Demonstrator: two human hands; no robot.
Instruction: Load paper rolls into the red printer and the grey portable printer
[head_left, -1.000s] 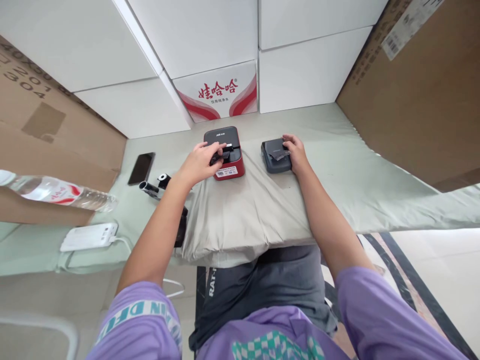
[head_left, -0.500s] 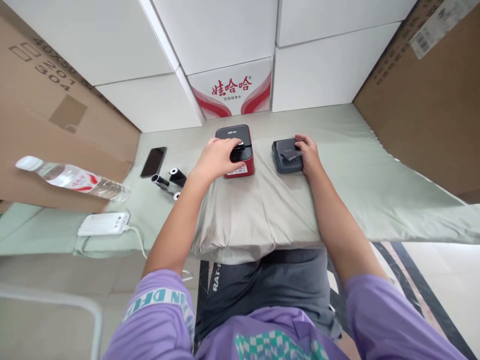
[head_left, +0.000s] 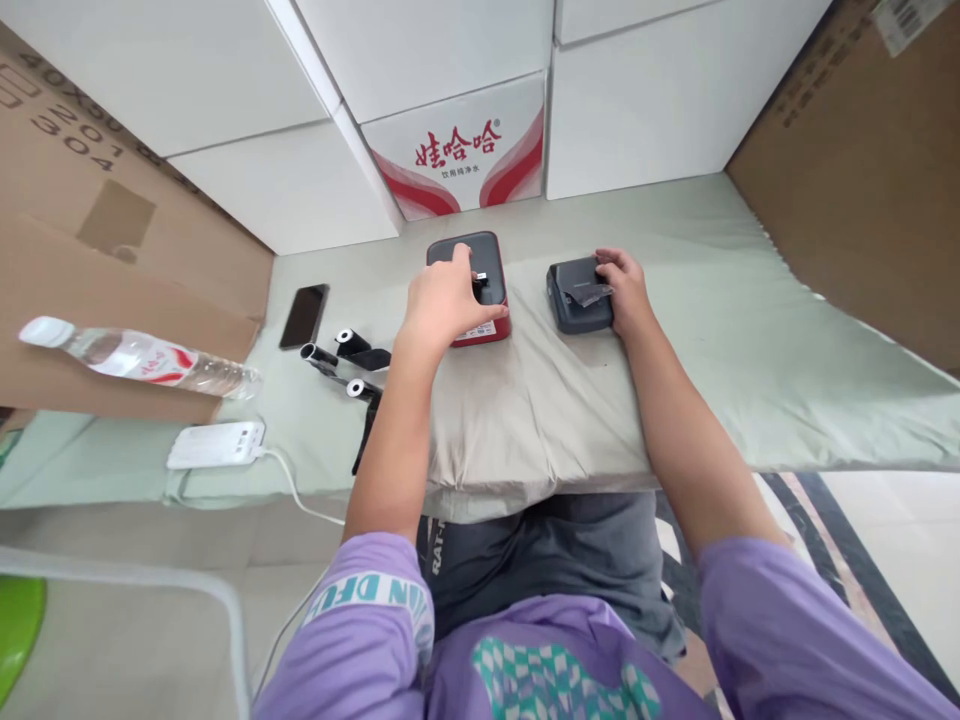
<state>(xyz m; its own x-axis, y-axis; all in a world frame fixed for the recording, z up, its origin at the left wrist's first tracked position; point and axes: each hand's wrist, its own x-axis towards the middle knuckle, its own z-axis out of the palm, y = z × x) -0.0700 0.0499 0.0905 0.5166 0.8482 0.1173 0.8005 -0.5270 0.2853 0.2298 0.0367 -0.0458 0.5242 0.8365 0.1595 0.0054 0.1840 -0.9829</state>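
Red device [head_left: 486, 258] touches splayed left hand [head_left: 444, 297]; right hand [head_left: 628, 290] clasps dark case [head_left: 583, 318].

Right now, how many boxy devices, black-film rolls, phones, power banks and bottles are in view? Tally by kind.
Boxy devices: 2 (red-and-black device, dark grey device)
Black-film rolls: 3 (upper roll, left roll, lower roll)
Phone: 1
White power bank: 1
Bottle: 1
Total: 8
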